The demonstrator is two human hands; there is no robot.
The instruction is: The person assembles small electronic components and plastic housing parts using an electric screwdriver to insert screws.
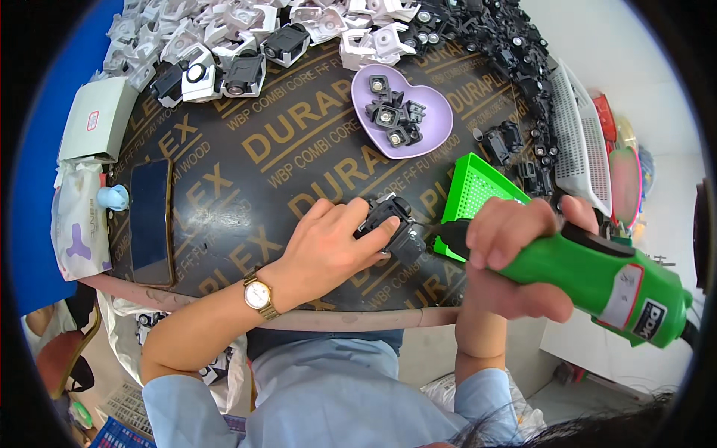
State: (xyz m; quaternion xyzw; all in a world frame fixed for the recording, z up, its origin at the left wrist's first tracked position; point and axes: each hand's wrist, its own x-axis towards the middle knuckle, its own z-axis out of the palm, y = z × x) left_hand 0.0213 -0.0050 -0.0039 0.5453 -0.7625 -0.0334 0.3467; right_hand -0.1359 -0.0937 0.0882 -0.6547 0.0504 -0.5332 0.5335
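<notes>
My right hand (pixel 515 257) is wrapped round a green electric screwdriver (pixel 579 278) held almost level, its black nose toward the left. The thin bit reaches a small black camera-like housing (pixel 407 237); whether it sits in a screw is too small to tell. My left hand (pixel 336 235), with a gold watch (pixel 258 294) on its wrist, grips that housing against the dark table. Just beyond the screwdriver's nose lies a green perforated tray (pixel 467 181), partly hidden by my right hand. A purple heart-shaped dish (pixel 433 134) holds several small black parts with round lenses.
White plastic housings (pixel 179 41) are heaped along the far edge, and black parts (pixel 515 56) at the far right. A white basket (pixel 579 142) stands right of them. On the left are a phone (pixel 151 224), a white box (pixel 97 118) and a pack of tissues (pixel 82 220).
</notes>
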